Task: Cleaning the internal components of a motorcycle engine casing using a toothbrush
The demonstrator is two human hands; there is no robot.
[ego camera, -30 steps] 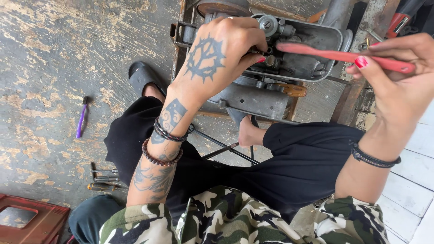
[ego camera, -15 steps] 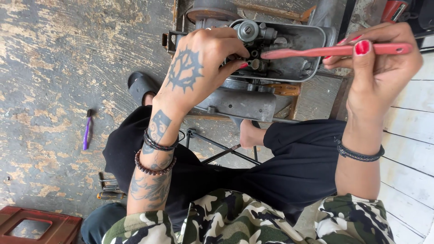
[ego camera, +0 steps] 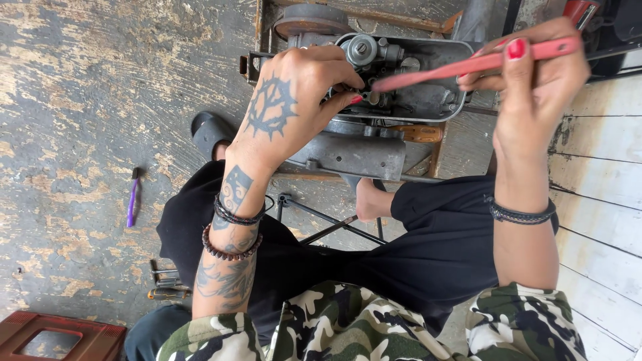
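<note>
My left hand rests on the engine, fingers curled, tips pinching at a small part near the carburettor; can't tell just what they grip. My right hand is closed round a red brush, held level, its tip reaching left into the engine, just beside my left fingertips. Hands well apart, meeting only at the work.

Engine sits far from me on a rusty frame, grey casing open, pulley at its far left end. Wooden-handled tool lies at its near edge.

Bead and cord bracelets on left wrist, dark band on right.

Black trousers, bare foot below the engine, black sandal to the left. Purple brush on the worn floor, far left. Small tools nearer me. Red stool at near left corner. White boards on right.
</note>
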